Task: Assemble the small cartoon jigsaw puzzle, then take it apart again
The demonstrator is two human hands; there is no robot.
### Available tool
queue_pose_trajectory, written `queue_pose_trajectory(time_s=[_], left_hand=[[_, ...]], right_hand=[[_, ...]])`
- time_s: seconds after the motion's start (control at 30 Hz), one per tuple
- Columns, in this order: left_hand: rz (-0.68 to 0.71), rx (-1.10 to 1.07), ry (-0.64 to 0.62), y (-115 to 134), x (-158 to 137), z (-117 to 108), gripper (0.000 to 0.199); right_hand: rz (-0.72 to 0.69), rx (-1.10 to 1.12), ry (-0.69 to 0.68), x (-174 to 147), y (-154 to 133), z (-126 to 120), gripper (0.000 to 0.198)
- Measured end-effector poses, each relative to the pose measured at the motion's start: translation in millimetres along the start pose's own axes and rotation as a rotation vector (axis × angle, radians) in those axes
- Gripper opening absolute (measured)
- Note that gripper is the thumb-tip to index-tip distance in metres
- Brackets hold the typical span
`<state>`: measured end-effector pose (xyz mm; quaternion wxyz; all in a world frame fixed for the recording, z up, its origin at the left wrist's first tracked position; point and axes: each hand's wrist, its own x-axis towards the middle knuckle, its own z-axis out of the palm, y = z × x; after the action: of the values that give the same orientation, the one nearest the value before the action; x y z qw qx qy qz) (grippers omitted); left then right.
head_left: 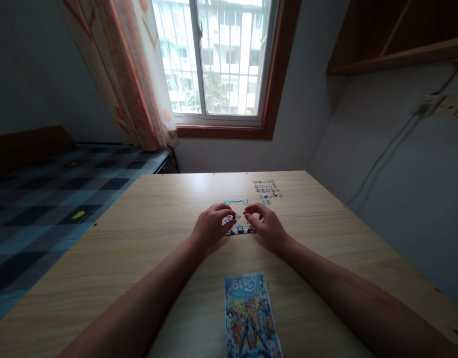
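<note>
A partly joined jigsaw puzzle (240,230) lies on the table, its top edge strip and bottom rows showing between and around my hands. My left hand (213,224) is over its left side, thumb and fingers closed around a small dark puzzle piece (233,217). Over the right side, my right hand (266,223) has its thumb and fingertips curled close together; whatever is between them is too small to make out. Both hands hide parts of the puzzle. Loose puzzle pieces (266,190) are laid out in rows beyond my right hand.
A colourful picture sheet marked "BLUEY" (251,313) lies on the wooden table (169,209) between my forearms. To the left is a bed with a checked cover (83,169). A window and curtain are behind the table, and a cable (381,154) hangs along the right wall.
</note>
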<state>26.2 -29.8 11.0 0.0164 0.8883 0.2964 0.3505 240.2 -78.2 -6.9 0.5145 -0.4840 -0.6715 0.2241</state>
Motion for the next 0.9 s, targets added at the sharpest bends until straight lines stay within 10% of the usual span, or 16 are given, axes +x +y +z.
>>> queue_pose_trajectory(time_s=[0.23,0.9], left_hand=[[-0.074,-0.062,-0.114,-4,-6,-2,0.011],[-0.137,-0.053,-0.132,-16,-5,4,0.015]], right_hand=[[-0.307,-0.422,-0.091,0,10,-18,0.015],[-0.353,-0.516,-0.196,-5,16,-11,0.019]])
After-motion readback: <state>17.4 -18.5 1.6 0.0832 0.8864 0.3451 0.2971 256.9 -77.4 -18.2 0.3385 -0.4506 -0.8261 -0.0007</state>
